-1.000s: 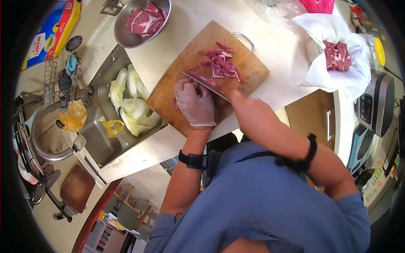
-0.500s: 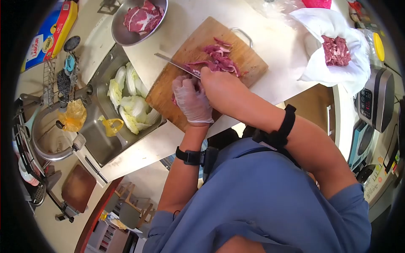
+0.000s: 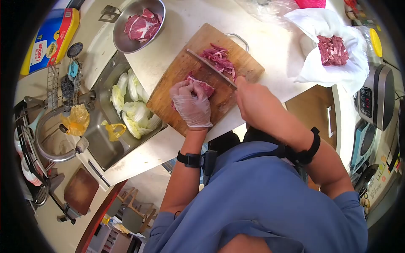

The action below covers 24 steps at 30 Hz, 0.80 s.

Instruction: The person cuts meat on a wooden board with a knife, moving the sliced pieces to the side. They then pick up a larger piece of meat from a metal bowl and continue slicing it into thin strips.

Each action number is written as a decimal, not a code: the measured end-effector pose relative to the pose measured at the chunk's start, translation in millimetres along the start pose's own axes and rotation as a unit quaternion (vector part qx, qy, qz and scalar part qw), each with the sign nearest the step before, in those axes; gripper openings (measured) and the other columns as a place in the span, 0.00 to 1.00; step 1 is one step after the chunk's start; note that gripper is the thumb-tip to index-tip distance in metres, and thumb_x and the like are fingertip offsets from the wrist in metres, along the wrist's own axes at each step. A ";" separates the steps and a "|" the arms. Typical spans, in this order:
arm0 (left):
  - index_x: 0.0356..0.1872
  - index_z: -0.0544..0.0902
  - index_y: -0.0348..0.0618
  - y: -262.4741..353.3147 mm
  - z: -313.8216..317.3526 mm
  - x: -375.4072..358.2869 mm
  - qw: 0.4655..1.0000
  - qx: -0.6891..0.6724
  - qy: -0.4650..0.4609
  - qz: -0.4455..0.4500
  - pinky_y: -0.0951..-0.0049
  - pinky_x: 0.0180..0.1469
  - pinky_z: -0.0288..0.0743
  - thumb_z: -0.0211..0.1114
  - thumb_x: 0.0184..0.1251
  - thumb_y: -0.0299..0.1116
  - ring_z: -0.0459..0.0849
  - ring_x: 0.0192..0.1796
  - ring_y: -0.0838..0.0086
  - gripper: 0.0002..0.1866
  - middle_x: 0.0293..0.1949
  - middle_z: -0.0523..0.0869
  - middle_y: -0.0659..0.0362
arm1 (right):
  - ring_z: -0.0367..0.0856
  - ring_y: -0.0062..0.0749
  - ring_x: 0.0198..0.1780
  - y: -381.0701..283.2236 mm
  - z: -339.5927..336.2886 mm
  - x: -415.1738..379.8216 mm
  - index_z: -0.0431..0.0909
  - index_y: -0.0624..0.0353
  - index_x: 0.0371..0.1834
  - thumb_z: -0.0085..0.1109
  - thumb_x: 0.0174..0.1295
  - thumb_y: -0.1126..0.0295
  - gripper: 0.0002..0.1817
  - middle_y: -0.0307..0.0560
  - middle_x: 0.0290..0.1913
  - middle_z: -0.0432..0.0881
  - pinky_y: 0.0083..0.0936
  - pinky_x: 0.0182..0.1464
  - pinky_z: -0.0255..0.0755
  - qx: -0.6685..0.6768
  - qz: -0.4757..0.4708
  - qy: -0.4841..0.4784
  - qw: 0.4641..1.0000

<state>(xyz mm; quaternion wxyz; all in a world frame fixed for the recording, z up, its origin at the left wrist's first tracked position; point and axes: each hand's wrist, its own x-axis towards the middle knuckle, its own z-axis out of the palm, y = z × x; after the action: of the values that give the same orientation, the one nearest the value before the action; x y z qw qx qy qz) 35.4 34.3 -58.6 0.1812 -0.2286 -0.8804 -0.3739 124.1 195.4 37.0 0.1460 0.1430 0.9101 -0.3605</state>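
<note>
On the wooden cutting board (image 3: 168,90), my left hand (image 3: 192,103), in a clear glove, is closed over a piece of raw meat (image 3: 205,88) and presses it down. My bare right hand (image 3: 257,101) grips a knife (image 3: 211,67) by its handle, which the fingers mostly hide. The long blade points up and left across the board, between the held piece and a pile of sliced meat (image 3: 220,57). Blade and held piece are apart.
A steel bowl (image 3: 119,31) with raw meat stands at the upper left. Cabbage pieces (image 3: 137,111) lie in the sink (image 3: 105,147). A white cloth-lined container (image 3: 310,71) of cut meat is at right, near a cooker (image 3: 379,97).
My right hand has moved right with the knife, away from my left hand. The blade now lies beside the sliced pile, and the held meat shows more. The view has shifted slightly.
</note>
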 end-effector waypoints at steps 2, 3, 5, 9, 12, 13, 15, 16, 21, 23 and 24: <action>0.32 0.76 0.37 0.7 -1.2 -1.1 1.000 -0.004 -0.009 -0.011 0.58 0.47 0.75 0.68 0.62 0.21 0.80 0.44 0.54 0.07 0.41 0.79 0.47 | 0.85 0.64 0.33 -12.0 4.3 -5.7 0.69 0.70 0.43 0.54 0.59 0.79 0.11 0.67 0.29 0.83 0.52 0.37 0.80 -0.007 -0.017 -0.015 1.000; 0.32 0.75 0.37 1.1 -0.9 -0.9 1.000 -0.012 -0.016 -0.023 0.57 0.48 0.74 0.69 0.61 0.21 0.79 0.45 0.54 0.08 0.42 0.78 0.46 | 0.85 0.64 0.33 -14.6 4.9 -8.8 0.69 0.70 0.43 0.54 0.59 0.79 0.11 0.67 0.29 0.83 0.52 0.37 0.80 -0.004 -0.017 -0.013 1.000; 0.32 0.75 0.37 1.3 -2.8 -1.5 0.999 -0.001 -0.028 -0.035 0.57 0.48 0.73 0.69 0.59 0.21 0.79 0.45 0.53 0.09 0.41 0.78 0.46 | 0.86 0.63 0.34 -17.3 5.0 -12.9 0.69 0.70 0.44 0.51 0.62 0.79 0.09 0.67 0.29 0.84 0.51 0.37 0.80 -0.025 -0.023 -0.062 0.997; 0.33 0.76 0.37 -1.1 -3.5 -3.4 0.997 0.020 -0.050 -0.050 0.56 0.48 0.72 0.70 0.54 0.21 0.78 0.46 0.51 0.10 0.42 0.77 0.46 | 0.86 0.62 0.34 -22.1 -2.0 -19.6 0.69 0.70 0.43 0.49 0.64 0.78 0.08 0.66 0.28 0.84 0.50 0.37 0.80 -0.052 0.011 -0.104 0.993; 0.34 0.77 0.38 -1.2 -3.8 -2.1 0.997 0.000 -0.052 -0.064 0.54 0.49 0.72 0.69 0.52 0.20 0.78 0.46 0.51 0.10 0.42 0.77 0.46 | 0.86 0.62 0.35 -26.0 10.1 6.9 0.69 0.70 0.43 0.50 0.64 0.77 0.08 0.66 0.29 0.84 0.50 0.37 0.80 -0.023 -0.030 -0.067 0.997; 0.34 0.77 0.38 -2.7 -3.2 -1.8 0.997 0.000 -0.049 -0.065 0.54 0.49 0.72 0.69 0.52 0.20 0.78 0.46 0.51 0.10 0.42 0.77 0.46 | 0.86 0.64 0.36 -31.1 19.1 23.0 0.68 0.70 0.44 0.52 0.60 0.79 0.10 0.67 0.29 0.83 0.51 0.38 0.79 -0.007 -0.052 -0.036 0.998; 0.34 0.77 0.38 -4.4 -3.0 -0.9 0.997 0.007 -0.046 -0.060 0.54 0.48 0.72 0.69 0.52 0.20 0.78 0.45 0.51 0.10 0.41 0.77 0.47 | 0.85 0.65 0.37 -30.5 27.3 30.5 0.67 0.70 0.44 0.54 0.57 0.82 0.12 0.67 0.29 0.83 0.52 0.38 0.78 0.009 -0.076 -0.005 0.997; 0.34 0.77 0.38 -3.0 -3.5 -0.9 0.997 0.007 -0.046 -0.063 0.54 0.48 0.72 0.69 0.52 0.20 0.78 0.45 0.51 0.10 0.41 0.77 0.47 | 0.85 0.65 0.37 -27.3 29.0 27.4 0.68 0.71 0.43 0.54 0.57 0.81 0.11 0.67 0.29 0.83 0.52 0.39 0.78 0.021 -0.088 0.017 0.996; 0.33 0.76 0.37 -1.5 -0.7 1.1 1.000 0.015 -0.009 0.000 0.56 0.45 0.73 0.68 0.55 0.19 0.79 0.42 0.53 0.08 0.37 0.77 0.50 | 0.84 0.66 0.37 -20.2 1.3 -0.6 0.70 0.72 0.41 0.54 0.58 0.79 0.09 0.68 0.30 0.83 0.53 0.40 0.78 -0.028 0.056 -0.151 0.987; 0.33 0.76 0.37 -0.5 -3.6 -1.9 0.999 0.010 -0.025 -0.024 0.55 0.45 0.74 0.68 0.55 0.19 0.79 0.43 0.53 0.08 0.37 0.78 0.49 | 0.84 0.67 0.37 -21.6 19.4 26.3 0.68 0.72 0.43 0.54 0.58 0.79 0.11 0.69 0.31 0.82 0.55 0.41 0.77 0.027 -0.061 -0.033 0.997; 0.33 0.76 0.37 -0.5 -4.3 1.7 0.999 0.007 -0.031 -0.042 0.55 0.46 0.74 0.68 0.55 0.19 0.79 0.43 0.53 0.08 0.38 0.78 0.49 | 0.84 0.67 0.37 -25.1 25.6 39.9 0.68 0.72 0.43 0.54 0.58 0.79 0.11 0.69 0.31 0.82 0.55 0.41 0.77 0.026 -0.066 -0.031 0.997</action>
<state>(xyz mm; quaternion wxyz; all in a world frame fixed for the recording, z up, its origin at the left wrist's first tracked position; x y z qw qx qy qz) 34.4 31.2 -55.2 0.1401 -0.2014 -0.8971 -0.3674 82.6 166.1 19.9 0.1462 0.0747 0.9029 -0.3973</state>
